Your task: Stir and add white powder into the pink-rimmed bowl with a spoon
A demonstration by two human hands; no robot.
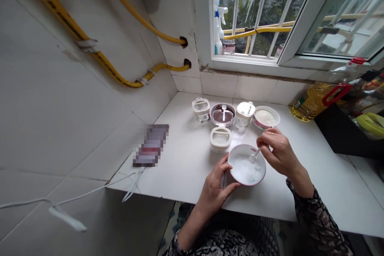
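1. Dark printing runs along the yellow pipe (57, 12) on the left wall, and a green label (299, 101) sits on the cooking-oil bottle (310, 96) at right; both look like lettering, though they are too small to read from here.
2. The phone (151, 144) on the left of the white countertop (180, 168) is pixelated, its screen showing only a red band; a white cable (137, 184) trails from it.
3. The pink-rimmed bowl (244, 150) of white contents is between the hands, near the counter's front edge.
4. The left hand (214, 188) grips the bowl's left side, thumb at the near rim, fingers along the far side.
5. The right hand (279, 150) pinches a small white spoon (256, 154), its head in the white contents.
6. Beyond the bowl stand three pale-lidded jars (221, 139), a bowl of dark reddish contents (211, 117) and a patterned bowl of off-white contents (258, 124).
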